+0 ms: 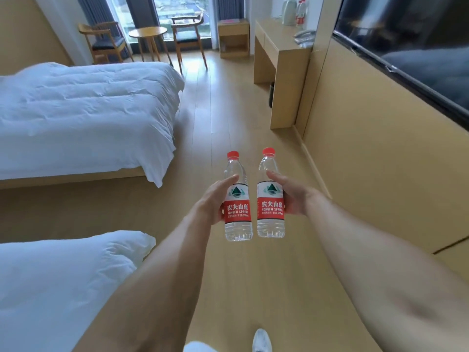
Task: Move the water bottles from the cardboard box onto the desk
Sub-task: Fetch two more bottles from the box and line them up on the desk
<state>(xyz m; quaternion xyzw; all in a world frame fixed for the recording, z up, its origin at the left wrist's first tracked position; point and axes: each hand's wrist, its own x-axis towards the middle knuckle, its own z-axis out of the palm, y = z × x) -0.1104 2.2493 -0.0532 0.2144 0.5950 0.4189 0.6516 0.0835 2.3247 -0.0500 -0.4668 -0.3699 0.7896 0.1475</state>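
Gripping an upright bottle point(238, 199) in my left hand point(215, 201) and another point(270, 196) in my right hand point(291, 196), side by side, I face the desk point(276, 44) well ahead, rightward, nearer my right hand.

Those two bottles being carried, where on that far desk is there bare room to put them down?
The near end of the light wooden desk looks bare, from its front edge up to the grey telephone. The far end is crowded: a pale electric kettle and red-labelled water bottles stand there by the wall.
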